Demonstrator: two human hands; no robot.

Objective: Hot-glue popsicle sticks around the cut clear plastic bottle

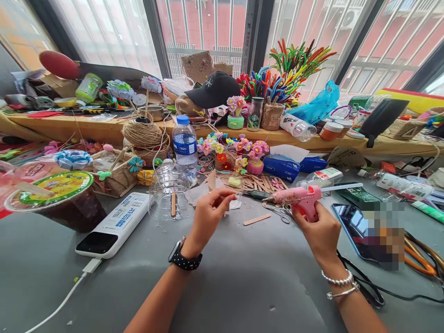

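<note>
My right hand (317, 229) grips the handle of a pink glue gun (298, 198), nozzle pointing left. My left hand (210, 212), with a black watch on its wrist, pinches a small clear piece (233, 198) between thumb and fingers; what it is I cannot make out. The nozzle tip sits a short way right of that piece. A loose wooden craft stick (257, 219) lies on the grey table (243, 282) between my hands. Small scissors (279, 213) rest just below the gun.
A white power bank (116, 224) and cut clear bottle (169, 193) lie left. A water bottle (185, 145), twine ball (143, 134), pipe-cleaner flower pots (255, 157) and wooden sticks stand behind. A phone (357, 229) and black cords lie right. A cluttered wooden shelf (104, 126) runs along the window.
</note>
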